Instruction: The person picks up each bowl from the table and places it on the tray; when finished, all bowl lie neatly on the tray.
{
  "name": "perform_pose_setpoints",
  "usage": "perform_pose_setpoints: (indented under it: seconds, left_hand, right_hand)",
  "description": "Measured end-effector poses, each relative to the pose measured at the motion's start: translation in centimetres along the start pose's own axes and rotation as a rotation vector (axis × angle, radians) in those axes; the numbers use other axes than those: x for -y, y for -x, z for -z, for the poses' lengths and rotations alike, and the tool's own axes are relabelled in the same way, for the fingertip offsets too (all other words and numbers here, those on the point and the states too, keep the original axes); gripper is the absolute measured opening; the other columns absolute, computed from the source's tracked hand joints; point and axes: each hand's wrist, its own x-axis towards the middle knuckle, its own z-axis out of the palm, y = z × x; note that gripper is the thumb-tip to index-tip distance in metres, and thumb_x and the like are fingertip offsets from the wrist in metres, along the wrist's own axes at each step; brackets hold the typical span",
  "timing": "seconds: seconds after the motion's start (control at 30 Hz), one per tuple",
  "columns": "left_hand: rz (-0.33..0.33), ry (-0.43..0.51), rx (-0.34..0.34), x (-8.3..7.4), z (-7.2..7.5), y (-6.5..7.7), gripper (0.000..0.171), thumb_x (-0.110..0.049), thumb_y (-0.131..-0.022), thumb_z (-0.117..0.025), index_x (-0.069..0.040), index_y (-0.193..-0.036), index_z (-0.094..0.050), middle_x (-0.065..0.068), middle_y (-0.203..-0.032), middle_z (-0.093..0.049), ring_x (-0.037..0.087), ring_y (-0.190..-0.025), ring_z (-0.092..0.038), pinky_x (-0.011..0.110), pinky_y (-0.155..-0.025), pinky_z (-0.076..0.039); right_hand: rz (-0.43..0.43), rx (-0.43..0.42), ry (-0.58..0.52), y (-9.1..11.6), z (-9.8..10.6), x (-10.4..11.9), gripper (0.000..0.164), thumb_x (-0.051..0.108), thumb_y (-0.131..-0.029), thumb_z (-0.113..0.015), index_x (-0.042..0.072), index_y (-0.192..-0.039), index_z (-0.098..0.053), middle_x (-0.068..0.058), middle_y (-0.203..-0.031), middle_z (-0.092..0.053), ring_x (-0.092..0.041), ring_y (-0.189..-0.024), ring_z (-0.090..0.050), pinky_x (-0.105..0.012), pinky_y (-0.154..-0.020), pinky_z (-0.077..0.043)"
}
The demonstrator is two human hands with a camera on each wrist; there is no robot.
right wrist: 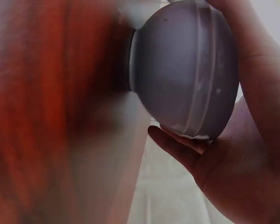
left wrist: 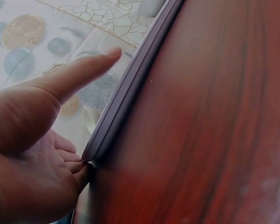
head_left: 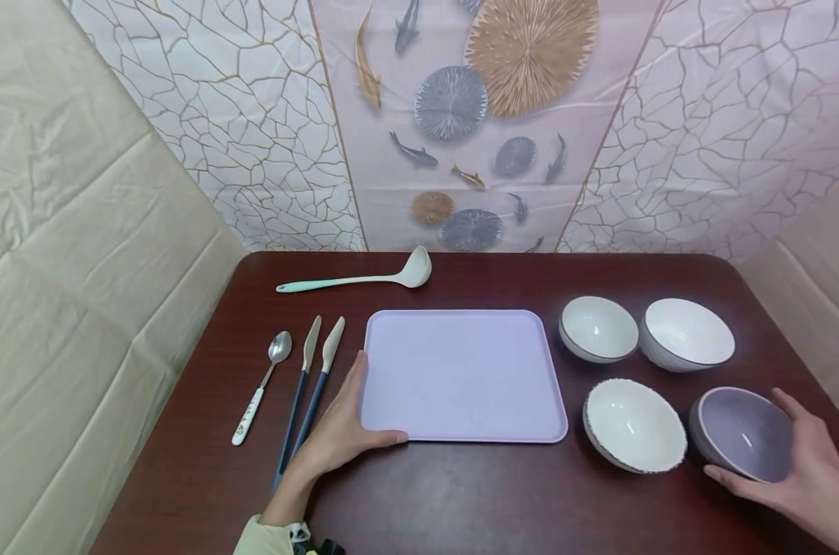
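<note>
My L hand [head_left: 346,429] is at the near-L corner of the lilac tray [head_left: 461,378], fingers fairly straight & spread, thumb out along the front edge; fingers meet the corner, can't tell if the thumb tip actually touches. Pale sleeve [head_left: 258,537] at that wrist. My R hand [head_left: 810,459] grips the grey-purple bowl [head_left: 745,435], thumb on the near side, fingers curled round the far R side; bowl's upright-ish in the head view, can't tell if its foot's off the dark red-brown table [head_left: 474,501].

Just L of that bowl: white bowl w/ dark speckled rim [head_left: 634,426]. The tray lies flat, mid-table, btwn my hands. L of it, two blue-handled knives, inner knife [head_left: 313,408] & outer knife [head_left: 294,416], blades pointing away, then a steel spoon [head_left: 248,417] w/ white handle, bowl end away from me.

Further back on the R, two more white bowls side by side: smaller one [head_left: 598,327] L, bigger one [head_left: 688,335] R. Behind the tray, the ladle [head_left: 414,271], mint handle to L. Bkgd: patterned wall cloth [head_left: 454,100] w/ fish & discs.
</note>
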Motion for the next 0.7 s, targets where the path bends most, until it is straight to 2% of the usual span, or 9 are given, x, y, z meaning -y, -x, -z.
perform_pose_setpoints:
  seconds: [0.03,0.13,0.17,0.2,0.27,0.3,0.47,0.53,0.7]
  left_hand:
    - [-0.005,0.0,0.003,0.0,0.0,0.1,0.136,-0.05,-0.063,-0.09,-0.013,-0.158,-0.001,0.005,-0.164,-0.002,0.012,-0.146,-0.006,0.046,-0.113,-0.018]
    - [-0.019,-0.006,0.009,0.0,0.0,0.2,0.136,-0.049,-0.063,-0.091,-0.012,-0.158,0.0,0.006,-0.164,-0.002,0.012,-0.146,-0.005,0.045,-0.113,-0.018]
    - [-0.022,-0.007,0.011,0.0,0.1,0.2,0.136,-0.048,-0.063,-0.091,-0.012,-0.158,0.0,0.006,-0.164,-0.002,0.012,-0.146,-0.005,0.044,-0.113,-0.018]
    - [-0.025,-0.009,0.011,0.1,0.1,0.2,0.136,-0.047,-0.063,-0.091,-0.012,-0.158,0.0,0.006,-0.164,-0.001,0.012,-0.146,-0.005,0.044,-0.113,-0.018]
    - [-0.032,-0.011,0.01,0.2,0.0,0.2,0.135,-0.046,-0.064,-0.091,-0.012,-0.158,0.0,0.007,-0.164,-0.001,0.013,-0.146,-0.005,0.045,-0.113,-0.018]
    - [-0.034,-0.011,0.009,0.2,0.0,0.2,0.135,-0.045,-0.064,-0.091,-0.012,-0.158,0.0,0.007,-0.164,-0.001,0.014,-0.146,-0.006,0.045,-0.113,-0.018]
    - [-0.036,-0.013,0.002,0.3,0.0,0.1,0.135,-0.045,-0.064,-0.091,-0.012,-0.158,0.0,0.007,-0.164,-0.002,0.014,-0.146,-0.006,0.046,-0.113,-0.019]
    - [-0.034,-0.013,0.002,0.3,0.1,0.2,0.135,-0.045,-0.064,-0.091,-0.013,-0.158,0.0,0.006,-0.164,-0.001,0.014,-0.146,-0.006,0.046,-0.113,-0.019]
    - [-0.022,-0.014,0.003,0.2,0.0,0.2,0.135,-0.047,-0.064,-0.091,-0.014,-0.158,0.0,0.003,-0.164,-0.001,0.012,-0.145,-0.006,0.046,-0.113,-0.019]
  right_hand:
    - [-0.009,-0.008,-0.002,0.2,0.0,-0.1,0.141,0.01,-0.036,-0.099,-0.006,-0.151,-0.019,-0.042,-0.123,-0.033,-0.046,-0.108,-0.036,-0.004,-0.086,-0.011]
    - [-0.044,-0.035,-0.02,0.8,0.0,-0.4,0.136,0.008,-0.04,-0.098,-0.001,-0.152,-0.022,-0.04,-0.126,-0.035,-0.012,-0.113,-0.037,-0.003,-0.083,-0.015]
    - [-0.063,-0.043,-0.026,1.0,0.0,-0.5,0.134,0.009,-0.042,-0.098,0.0,-0.153,-0.023,-0.04,-0.126,-0.035,0.0,-0.109,-0.034,-0.002,-0.081,-0.017]
    - [-0.087,-0.041,-0.026,1.2,0.0,-0.5,0.132,0.009,-0.045,-0.098,0.001,-0.153,-0.022,-0.04,-0.127,-0.036,0.0,-0.107,-0.035,-0.002,-0.079,-0.018]
    - [-0.133,-0.04,-0.026,1.4,0.1,-0.5,0.128,0.012,-0.049,-0.097,0.003,-0.153,-0.023,-0.039,-0.126,-0.037,0.013,-0.097,-0.026,-0.003,-0.074,-0.02]
    - [-0.163,-0.031,-0.019,1.5,0.1,-0.5,0.127,0.014,-0.052,-0.097,0.003,-0.154,-0.021,-0.04,-0.126,-0.037,0.008,-0.099,-0.032,-0.003,-0.072,-0.021]
    - [-0.25,0.001,0.007,1.8,0.3,-0.5,0.123,0.02,-0.059,-0.095,0.004,-0.155,-0.02,-0.04,-0.124,-0.039,0.013,-0.091,-0.031,-0.006,-0.066,-0.024]
    - [-0.253,0.002,-0.004,1.9,0.4,-0.6,0.122,0.019,-0.059,-0.095,0.006,-0.155,-0.021,-0.039,-0.124,-0.04,0.018,-0.087,-0.025,-0.006,-0.064,-0.025]
    - [-0.251,-0.001,-0.018,2.0,0.4,-0.7,0.122,0.019,-0.059,-0.095,0.011,-0.156,-0.021,-0.038,-0.125,-0.04,0.018,-0.086,-0.026,-0.007,-0.064,-0.026]
